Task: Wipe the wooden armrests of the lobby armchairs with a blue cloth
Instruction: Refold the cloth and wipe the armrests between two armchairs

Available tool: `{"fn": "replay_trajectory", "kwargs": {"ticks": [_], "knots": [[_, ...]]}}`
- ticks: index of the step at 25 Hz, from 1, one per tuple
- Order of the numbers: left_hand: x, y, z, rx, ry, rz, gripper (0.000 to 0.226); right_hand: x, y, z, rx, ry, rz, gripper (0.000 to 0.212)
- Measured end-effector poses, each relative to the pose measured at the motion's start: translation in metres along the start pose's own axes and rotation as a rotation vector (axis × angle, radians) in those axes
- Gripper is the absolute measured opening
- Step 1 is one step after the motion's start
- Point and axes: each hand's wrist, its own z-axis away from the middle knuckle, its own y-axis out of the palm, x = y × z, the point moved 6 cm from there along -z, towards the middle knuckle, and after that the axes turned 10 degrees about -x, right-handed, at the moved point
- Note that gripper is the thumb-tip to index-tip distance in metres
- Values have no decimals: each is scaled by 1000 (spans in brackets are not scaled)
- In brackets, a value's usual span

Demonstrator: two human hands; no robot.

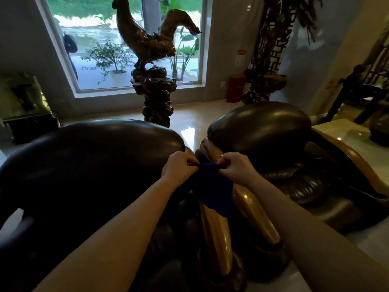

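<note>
A dark blue cloth hangs between my two hands, held up by its top edge. My left hand pinches the cloth's left corner and my right hand pinches the right corner. Below the cloth run two glossy wooden armrests side by side: the left armchair's armrest and the right armchair's armrest. The cloth's lower part drapes over the upper end of the left one. The left armchair's dark leather back fills the left; the right armchair's back stands to the right.
A carved wooden rooster statue on a gnarled pedestal stands behind the chairs before a window. A red box and a dark carved plant stand stand at the wall. Glossy floor runs between. A pale table lies right.
</note>
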Motion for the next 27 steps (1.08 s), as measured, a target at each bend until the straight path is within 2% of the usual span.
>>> {"fn": "replay_trajectory", "kwargs": {"ticks": [4,7,14,20,24,27], "knots": [[-11,64,-3,-133,-102,-38,19,-57,-9,-22,91,-116,-19,8],[-4,109,9,-175,-215,-15,17,-96,3,-24,174,-148,-43,10],[56,201,32,-226,-441,-24,15,-186,90,-28,341,-96,-85,15],[136,275,15,-197,-500,-72,16,-265,190,-32,348,22,-73,21],[188,315,-7,-212,-480,-92,19,-299,246,-49,262,50,-93,29],[219,326,-29,-275,-423,-87,20,-305,276,-66,165,-8,-150,21]]}}
